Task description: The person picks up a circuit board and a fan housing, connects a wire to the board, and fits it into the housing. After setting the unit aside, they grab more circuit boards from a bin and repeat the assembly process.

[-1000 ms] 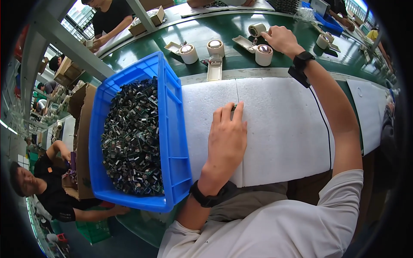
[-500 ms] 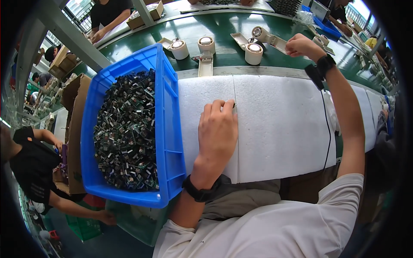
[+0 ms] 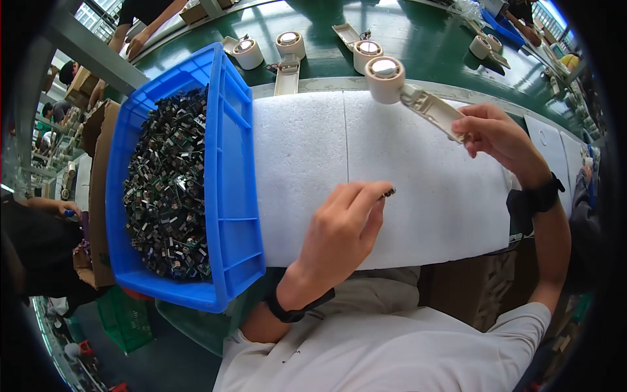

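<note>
My left hand, over the white foam board, pinches a small dark circuit board between thumb and fingertips; most of the piece is hidden. In my right hand is the handle end of a cream device housing. It has a round cylindrical head with a silvery centre, and its trough-like handle lies open. The head points away to the left, over the board's far edge. To the left of my left hand stands a blue plastic bin, heaped with small circuit boards.
Several similar cream housings lie on the green work surface beyond the foam. A cardboard box stands left of the bin. Other people work at the far side and the left. A grey metal post rises at the far left.
My right hand has come back from the green surface toward me, bringing one cream housing over the foam. My left hand has shifted right and nearer, with the circuit board now showing at its fingertips.
</note>
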`<state>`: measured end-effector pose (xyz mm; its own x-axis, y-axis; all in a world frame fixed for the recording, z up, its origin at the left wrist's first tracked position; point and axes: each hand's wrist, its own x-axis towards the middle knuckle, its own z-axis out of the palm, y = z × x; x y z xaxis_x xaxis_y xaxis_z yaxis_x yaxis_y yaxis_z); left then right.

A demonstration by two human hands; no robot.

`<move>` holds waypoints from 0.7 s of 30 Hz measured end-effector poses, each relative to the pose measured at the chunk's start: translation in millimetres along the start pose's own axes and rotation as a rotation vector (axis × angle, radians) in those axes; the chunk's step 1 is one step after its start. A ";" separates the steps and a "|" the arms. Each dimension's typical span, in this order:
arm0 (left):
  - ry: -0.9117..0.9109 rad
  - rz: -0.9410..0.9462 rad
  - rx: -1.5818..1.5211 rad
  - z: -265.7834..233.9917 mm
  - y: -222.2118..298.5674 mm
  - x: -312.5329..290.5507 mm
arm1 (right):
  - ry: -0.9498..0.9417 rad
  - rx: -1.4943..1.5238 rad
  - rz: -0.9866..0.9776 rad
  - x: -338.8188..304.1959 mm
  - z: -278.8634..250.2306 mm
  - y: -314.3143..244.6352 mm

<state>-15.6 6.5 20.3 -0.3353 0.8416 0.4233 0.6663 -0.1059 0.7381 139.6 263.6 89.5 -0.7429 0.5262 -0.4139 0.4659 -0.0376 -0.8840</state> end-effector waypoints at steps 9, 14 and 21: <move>-0.005 0.140 -0.008 9.7 -14.4 -17.6 | -0.261 0.222 -0.130 113.4 92.9 -30.6; 0.012 0.139 -0.025 7.2 -10.9 -20.3 | -0.136 0.314 -0.061 172.9 120.9 -39.9; -0.003 0.170 -0.079 5.0 -15.8 -19.0 | 0.053 0.412 -0.169 202.4 129.9 -72.4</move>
<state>-16.4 -5.1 -2.0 -0.2197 0.8097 0.5441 0.6587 -0.2882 0.6950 -106.9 262.5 41.5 -0.7617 0.5962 -0.2536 0.1018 -0.2764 -0.9556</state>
